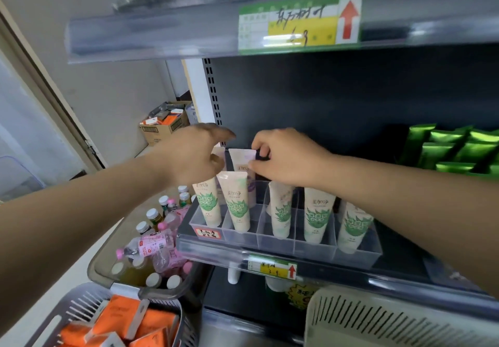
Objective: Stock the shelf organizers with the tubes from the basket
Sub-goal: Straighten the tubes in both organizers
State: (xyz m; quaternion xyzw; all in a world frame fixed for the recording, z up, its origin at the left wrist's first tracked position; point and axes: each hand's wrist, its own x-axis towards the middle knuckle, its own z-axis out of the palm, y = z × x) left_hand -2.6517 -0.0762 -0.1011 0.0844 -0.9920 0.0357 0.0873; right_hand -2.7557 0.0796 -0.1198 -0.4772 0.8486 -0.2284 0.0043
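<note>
A clear plastic shelf organizer with several compartments sits on the middle shelf. Cream tubes with green leaf labels stand cap-down in its front slots. My right hand pinches the crimped top of a pale tube with a purple print in the row behind. My left hand hovers just left of that tube, fingers curled, and I cannot tell whether it touches another tube behind it. A cream slotted basket sits at the bottom right; its inside is hidden.
Green tubes fill the shelf's right side. The upper shelf edge carries a price tag. Left below are a bin of bottles and a grey basket of orange packs. A cardboard box stands on the floor behind.
</note>
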